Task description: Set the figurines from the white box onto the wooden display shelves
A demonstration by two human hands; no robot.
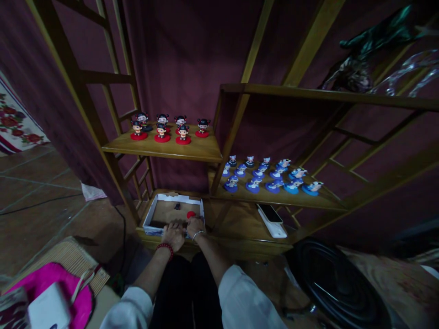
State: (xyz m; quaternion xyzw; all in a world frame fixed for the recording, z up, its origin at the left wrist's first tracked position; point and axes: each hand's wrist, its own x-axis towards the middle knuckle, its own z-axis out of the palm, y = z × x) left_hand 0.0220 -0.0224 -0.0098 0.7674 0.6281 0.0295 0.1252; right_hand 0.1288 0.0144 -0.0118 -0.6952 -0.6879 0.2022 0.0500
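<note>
On the low shelf sits a shallow white cardboard box with its top open. My left hand is curled over the box's near edge. Just right of it, inside the box's front right corner, my right hand is closed on a figurine with a round red base; its upper part is hidden by my fingers. A small dark figurine lies by itself near the far wall of the box. Above, several black-haired figurines on red bases stand in two rows.
Several blue and purple figurines fill the right shelf. A phone and a white device lie below it. A black round stool stands at right, a pink cushion at left. Wooden uprights frame the shelves.
</note>
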